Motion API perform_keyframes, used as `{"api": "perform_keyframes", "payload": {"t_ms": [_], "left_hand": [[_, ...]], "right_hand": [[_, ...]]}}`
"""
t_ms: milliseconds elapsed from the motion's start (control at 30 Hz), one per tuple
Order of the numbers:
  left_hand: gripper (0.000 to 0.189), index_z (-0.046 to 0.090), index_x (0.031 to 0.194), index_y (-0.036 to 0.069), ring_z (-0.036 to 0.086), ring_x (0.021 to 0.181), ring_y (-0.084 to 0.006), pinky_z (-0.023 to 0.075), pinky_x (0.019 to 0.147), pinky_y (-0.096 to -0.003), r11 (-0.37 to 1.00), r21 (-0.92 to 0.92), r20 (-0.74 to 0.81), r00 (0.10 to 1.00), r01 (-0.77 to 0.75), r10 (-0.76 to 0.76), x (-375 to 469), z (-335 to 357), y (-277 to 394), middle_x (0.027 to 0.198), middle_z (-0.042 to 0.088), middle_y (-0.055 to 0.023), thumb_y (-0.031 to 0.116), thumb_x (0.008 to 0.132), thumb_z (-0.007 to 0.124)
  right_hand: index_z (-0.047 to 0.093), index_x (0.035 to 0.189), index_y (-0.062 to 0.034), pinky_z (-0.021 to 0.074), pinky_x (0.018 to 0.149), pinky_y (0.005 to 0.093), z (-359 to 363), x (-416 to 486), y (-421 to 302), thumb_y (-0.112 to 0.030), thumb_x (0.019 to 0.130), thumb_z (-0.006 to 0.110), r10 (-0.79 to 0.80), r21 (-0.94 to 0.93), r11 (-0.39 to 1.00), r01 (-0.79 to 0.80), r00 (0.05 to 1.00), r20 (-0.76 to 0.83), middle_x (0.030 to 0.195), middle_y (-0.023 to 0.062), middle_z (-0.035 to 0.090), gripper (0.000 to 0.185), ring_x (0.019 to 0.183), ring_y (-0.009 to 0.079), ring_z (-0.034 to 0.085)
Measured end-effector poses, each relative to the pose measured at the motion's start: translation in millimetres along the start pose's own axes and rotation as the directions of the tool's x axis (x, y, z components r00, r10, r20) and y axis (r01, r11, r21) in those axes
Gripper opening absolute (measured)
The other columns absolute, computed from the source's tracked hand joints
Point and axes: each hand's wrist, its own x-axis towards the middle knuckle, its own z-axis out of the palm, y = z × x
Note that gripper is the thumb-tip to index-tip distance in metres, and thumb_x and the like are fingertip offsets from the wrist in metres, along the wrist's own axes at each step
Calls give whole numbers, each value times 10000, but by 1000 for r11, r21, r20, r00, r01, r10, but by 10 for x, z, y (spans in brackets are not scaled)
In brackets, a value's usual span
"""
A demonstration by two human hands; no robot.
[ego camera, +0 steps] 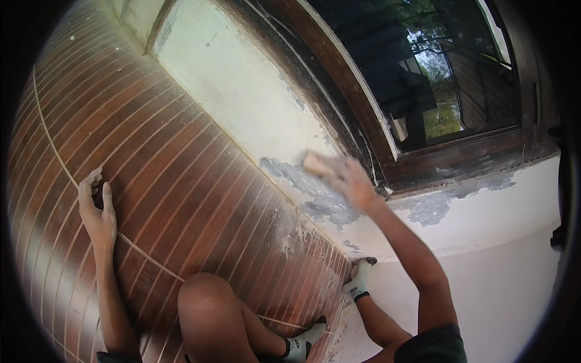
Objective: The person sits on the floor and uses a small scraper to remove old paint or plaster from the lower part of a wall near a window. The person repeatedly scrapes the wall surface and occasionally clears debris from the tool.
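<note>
My right hand, blurred by motion, is closed around a small light-brown block held at the low wall below the window. The block looks like a sanding block, though blur hides its detail. Around and under it the white paint gives way to a bare grey patch. Over the striped brown floor at the left is my left hand, its fingers loosely curled and thumb apart, with nothing in it. Pale dust coats both hands.
A dark wooden window frame with glass borders the wall. Pale dust and flakes lie on the floor along the wall's foot. My bent knee and socked feet are near the lower middle. Another grey patch shows under the sill.
</note>
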Motion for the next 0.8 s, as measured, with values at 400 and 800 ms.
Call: {"api": "perform_keyframes", "payload": {"t_ms": [400, 800], "left_hand": [[275, 616, 1262, 25, 604, 1093, -260, 462, 986, -374, 999, -39, -33, 999, 31, -33, -9, -28, 73, 1174, 635, -127, 56, 989, 602], [267, 629, 1242, 38, 605, 1075, -276, 468, 975, -380, 998, -48, -44, 998, 37, -39, 1, -35, 126, 1137, 636, -128, 54, 977, 612]], "right_hand": [[664, 1202, -122, 485, 1042, 404, -202, 1097, 17, -139, 857, 662, -255, -15, 967, 255, 967, 29, 1395, 19, 581, 345, 1264, 250, 542], [611, 1333, -160, 436, 1057, 429, -164, 1155, 75, -212, 929, 607, -254, -58, 962, 266, 954, 160, 1391, 27, 551, 408, 1233, 258, 519]]}}
